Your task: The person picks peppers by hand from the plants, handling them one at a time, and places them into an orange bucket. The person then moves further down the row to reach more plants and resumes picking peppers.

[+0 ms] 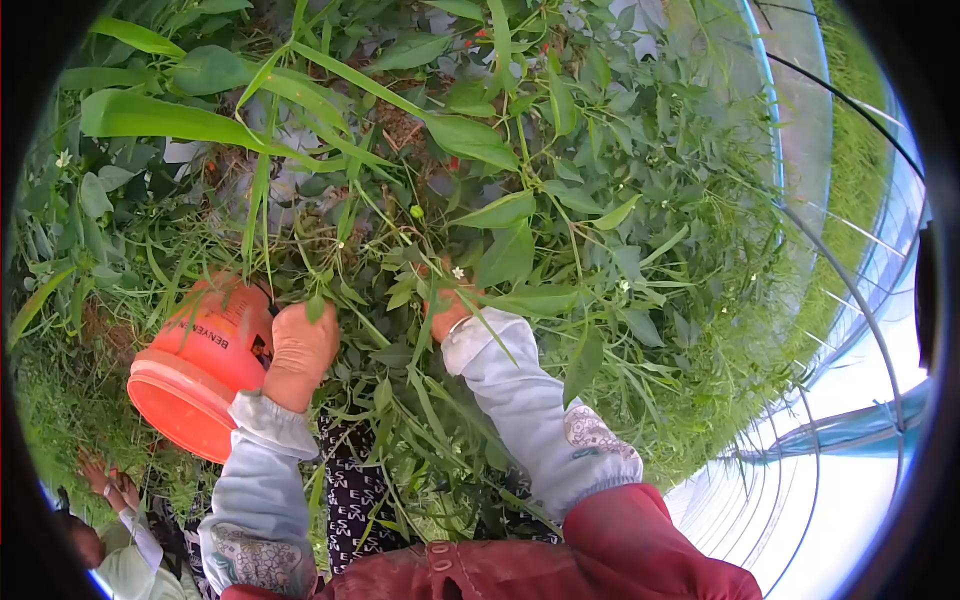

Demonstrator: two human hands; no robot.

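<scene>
My left hand (300, 345) is closed among the stems, right beside an orange-red bucket (205, 330); what its fingers grip is hidden. The bucket lies tipped on its side, its mouth towards the lower left. My right hand (447, 312) reaches into the green leafy plants (400, 300), and leaves cover most of its fingers. A small white flower (458, 273) shows just above that hand. Further up, a small round green bud or fruit (416, 211) hangs between the two hands.
Long grass blades (180, 118) cross the plants at upper left. Small red spots, perhaps fruit, show deeper in the foliage. Hoops (850, 290) and clear sheeting (805, 130) run along the right. Another person (135, 545) is at lower left, hands near the plants.
</scene>
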